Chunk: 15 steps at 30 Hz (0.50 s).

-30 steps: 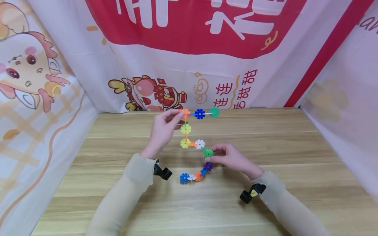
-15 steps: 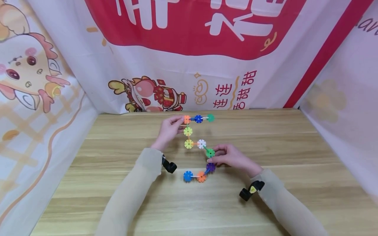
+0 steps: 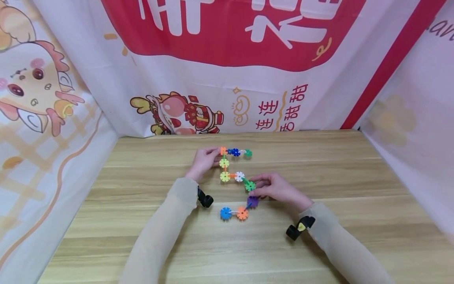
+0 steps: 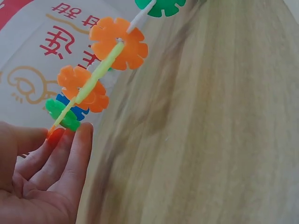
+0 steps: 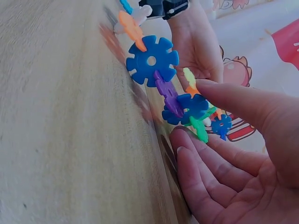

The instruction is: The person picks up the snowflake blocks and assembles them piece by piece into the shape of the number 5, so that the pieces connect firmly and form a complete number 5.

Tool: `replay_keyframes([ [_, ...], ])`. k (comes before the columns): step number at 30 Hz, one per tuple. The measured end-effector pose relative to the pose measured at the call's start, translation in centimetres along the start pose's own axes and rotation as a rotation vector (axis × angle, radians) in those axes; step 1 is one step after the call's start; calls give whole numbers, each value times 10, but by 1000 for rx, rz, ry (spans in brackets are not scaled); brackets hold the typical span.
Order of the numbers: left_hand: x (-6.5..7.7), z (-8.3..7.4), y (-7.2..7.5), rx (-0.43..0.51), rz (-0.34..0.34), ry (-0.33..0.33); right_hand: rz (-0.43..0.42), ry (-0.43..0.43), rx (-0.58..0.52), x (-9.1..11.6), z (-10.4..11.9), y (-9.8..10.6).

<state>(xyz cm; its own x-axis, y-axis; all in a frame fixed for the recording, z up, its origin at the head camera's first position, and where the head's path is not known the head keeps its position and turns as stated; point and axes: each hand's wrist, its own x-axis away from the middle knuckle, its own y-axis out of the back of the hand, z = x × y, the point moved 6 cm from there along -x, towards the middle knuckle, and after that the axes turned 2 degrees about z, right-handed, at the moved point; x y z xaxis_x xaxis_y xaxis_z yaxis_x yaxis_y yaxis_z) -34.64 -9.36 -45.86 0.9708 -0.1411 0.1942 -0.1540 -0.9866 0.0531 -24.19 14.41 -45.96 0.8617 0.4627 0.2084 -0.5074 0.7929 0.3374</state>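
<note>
A chain of interlocking plastic snowflake discs (image 3: 225, 176), bent like the figure 5, is low over the wooden table. My left hand (image 3: 205, 161) pinches the orange disc (image 3: 223, 151) at its upper left corner. From there, a dark blue disc (image 3: 235, 152) and a green disc (image 3: 248, 153) run right. My right hand (image 3: 274, 188) holds the chain at the bright green disc (image 3: 250, 186), thumb and fingers on either side; the right wrist view shows that green disc (image 5: 200, 129) edge-on by the fingertips. Below, a purple disc (image 3: 252, 202) leads to an orange disc (image 3: 242, 213) and a blue end disc (image 3: 226, 213).
The wood-grain table (image 3: 319, 252) spreads around the chain. A printed white and red cloth (image 3: 227, 94) hangs behind its back edge, with more printed cloth (image 3: 46, 157) at the left and a white side (image 3: 408, 130) at the right. Black wrist cameras (image 3: 205, 198) sit at both cuffs.
The chain's upper part has come down toward the table with my left hand, which shifted slightly right and toward me. My right hand stays nearly in place at the green disc.
</note>
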Motion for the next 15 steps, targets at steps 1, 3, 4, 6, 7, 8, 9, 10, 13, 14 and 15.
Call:
replay_keyframes([
  [1,-1,2,0,-10,0,3,4,7,2,0,1,0],
  [3,-2,3,0,-33,0,4,3,15,12,1,2,-1],
  [4,-2,3,0,-41,-2,7,0,18,21,1,2,0],
  [6,-3,4,1,-61,-9,6,-6,22,36,0,2,-1],
  [7,-3,5,1,-70,-12,7,-8,26,46,0,2,-1],
  [8,-3,5,1,-77,-15,7,-10,28,57,0,3,-1],
  [9,-3,6,1,-84,-19,7,-11,30,64,0,3,-1],
  [10,-4,7,2,-91,-21,6,-12,33,69,0,3,-2],
  [13,-4,9,3,-109,-28,-3,-16,40,78,0,4,-2],
  [14,-4,9,3,-117,-32,-8,-22,36,78,0,3,-2],
  [15,-4,9,4,-129,-36,-13,-28,33,75,0,3,-2],
])
